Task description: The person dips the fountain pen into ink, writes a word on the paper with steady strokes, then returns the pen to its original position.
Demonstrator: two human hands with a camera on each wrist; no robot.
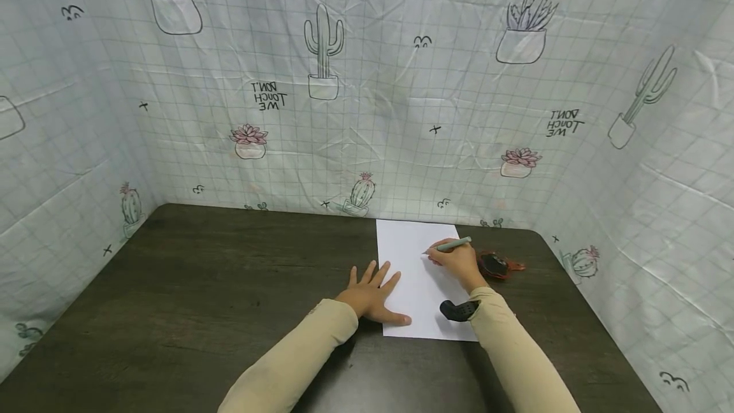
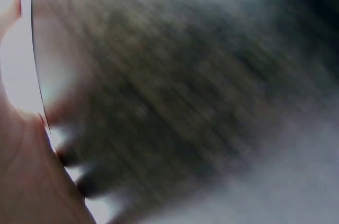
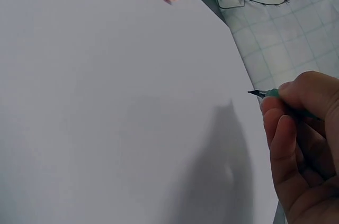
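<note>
A white sheet of paper (image 1: pixel 410 241) lies on the dark wooden table, its far edge close to the cloth backdrop. My left hand (image 1: pixel 369 296) rests with fingers spread across the sheet's left edge, thumb on the paper. Over the sheet's upper right part, my right hand (image 1: pixel 460 266) pinches a pale green fountain pen (image 1: pixel 457 243) between thumb and fingers. In the right wrist view its dark nib (image 3: pixel 255 92) points at the paper, and the hand's shadow falls on the sheet. No writing shows on the paper. The left wrist view is mostly blurred, with part of the palm (image 2: pixel 32 171) at its left.
A small black object with an orange-red band (image 1: pixel 496 264) lies just right of my right hand. Patterned cloth (image 1: pixel 390 113) hangs behind the table (image 1: pixel 218 285) and along both sides. A black wrist device (image 1: pixel 459 311) sits on my right wrist above the sheet.
</note>
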